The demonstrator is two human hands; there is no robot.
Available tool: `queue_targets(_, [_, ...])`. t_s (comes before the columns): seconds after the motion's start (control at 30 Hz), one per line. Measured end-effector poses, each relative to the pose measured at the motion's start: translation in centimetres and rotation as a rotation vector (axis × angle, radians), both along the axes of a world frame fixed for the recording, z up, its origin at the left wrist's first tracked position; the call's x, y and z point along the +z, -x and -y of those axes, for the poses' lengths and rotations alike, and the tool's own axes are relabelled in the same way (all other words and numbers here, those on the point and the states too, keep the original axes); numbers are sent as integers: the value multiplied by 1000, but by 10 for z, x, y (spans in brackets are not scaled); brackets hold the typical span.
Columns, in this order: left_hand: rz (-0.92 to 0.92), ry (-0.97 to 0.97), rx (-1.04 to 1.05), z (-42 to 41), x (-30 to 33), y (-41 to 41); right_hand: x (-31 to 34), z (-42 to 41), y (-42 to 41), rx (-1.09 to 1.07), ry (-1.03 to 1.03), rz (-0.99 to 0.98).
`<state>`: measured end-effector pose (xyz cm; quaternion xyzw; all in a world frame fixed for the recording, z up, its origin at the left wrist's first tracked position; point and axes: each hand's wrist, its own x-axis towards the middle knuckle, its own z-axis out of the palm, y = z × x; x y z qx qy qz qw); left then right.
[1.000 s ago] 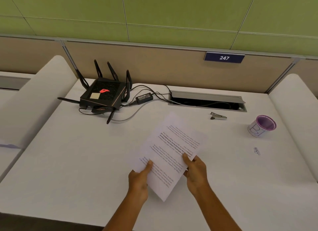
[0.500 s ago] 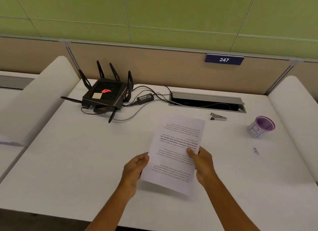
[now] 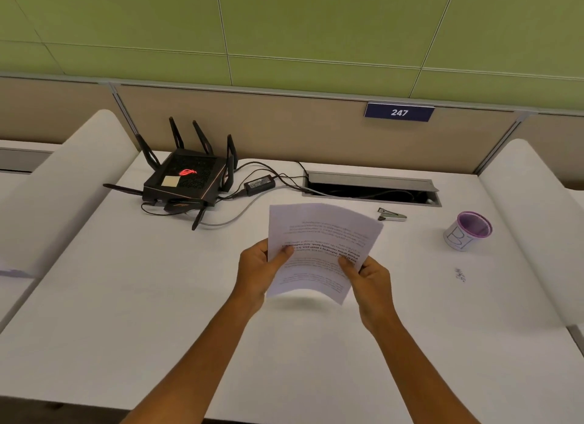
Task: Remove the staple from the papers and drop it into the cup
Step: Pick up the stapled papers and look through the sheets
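Can't spot the staple anywhere on the papers [image 3: 319, 249], too small or hidden. My fingers behind the sheets are out of sight, only thumbs show on the front. Print is too blurred to read and runs upside down to me, so the top of the page points toward me. Both hands grip the papers, lifted off the white desk [image 3: 126, 313] at mid-desk in front of me: left hand [image 3: 257, 270] pinches the left edge with the thumb on top, right hand [image 3: 371, 281] pinches the lower right edge the same way. Long axis runs away from me, leaning slightly right at the far end; sheets bow a little, near edge curling. Staple remover [image 3: 392, 215] lies flat on the desk just past the papers' far right corner, long axis left-right, near the cable slot [image 3: 373, 189]. Cup [image 3: 469, 231], purple rim, sits well to the right, tilted look, marking on its side unreadable. Router [image 3: 186, 180] with antennas sits far left.
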<state>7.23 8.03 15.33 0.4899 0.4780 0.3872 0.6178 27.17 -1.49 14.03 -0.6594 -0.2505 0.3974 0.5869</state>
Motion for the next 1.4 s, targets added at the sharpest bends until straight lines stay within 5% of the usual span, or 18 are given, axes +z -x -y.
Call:
queue_targets(0.63, [-93, 81, -26, 29, -38, 6, -35, 8, 4, 32, 90, 10])
queue_targets(0.83, [-58, 110, 86, 23, -41, 15, -21, 7, -13, 240, 54, 11])
queue_targets(1.1, [199, 231, 352, 26, -52, 34, -28, 21, -19, 329, 73, -193])
queue_targets(1.4, [401, 421, 432, 50, -63, 13, -39, 19, 30, 93, 54, -251])
